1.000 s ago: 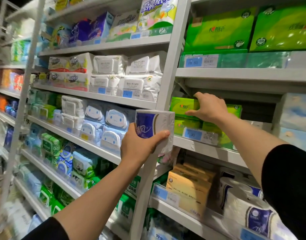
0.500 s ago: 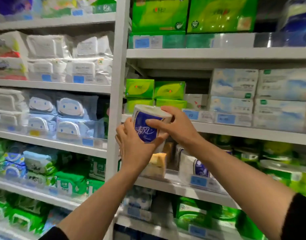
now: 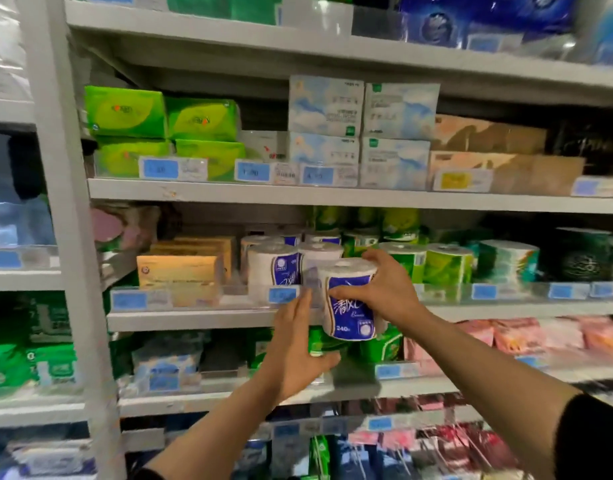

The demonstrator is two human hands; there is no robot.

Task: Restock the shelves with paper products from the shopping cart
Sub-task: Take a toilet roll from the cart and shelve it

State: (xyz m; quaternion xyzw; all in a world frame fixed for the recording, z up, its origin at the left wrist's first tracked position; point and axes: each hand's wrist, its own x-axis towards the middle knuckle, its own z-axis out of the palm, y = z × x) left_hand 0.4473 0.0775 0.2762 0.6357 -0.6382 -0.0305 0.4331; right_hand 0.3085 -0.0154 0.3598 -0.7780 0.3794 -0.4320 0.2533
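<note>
My right hand (image 3: 384, 289) grips a white toilet paper roll (image 3: 350, 306) with a blue label, holding it upright in front of the middle shelf (image 3: 201, 320). My left hand (image 3: 298, 344) is just left of and below the roll, fingers straight, not holding it. Matching blue-label rolls (image 3: 273, 268) stand on that shelf right behind the held roll. The shopping cart is out of view.
Green-wrapped rolls (image 3: 447, 263) stand to the right of the blue ones, orange tissue boxes (image 3: 180, 275) to the left. Green and pale blue tissue packs (image 3: 325, 105) fill the shelf above. A grey upright post (image 3: 66, 237) divides the bays at left.
The view shifted right and down along the shelves. The roll passed from my left hand to my right hand, and my left hand let go and dropped slightly below it.
</note>
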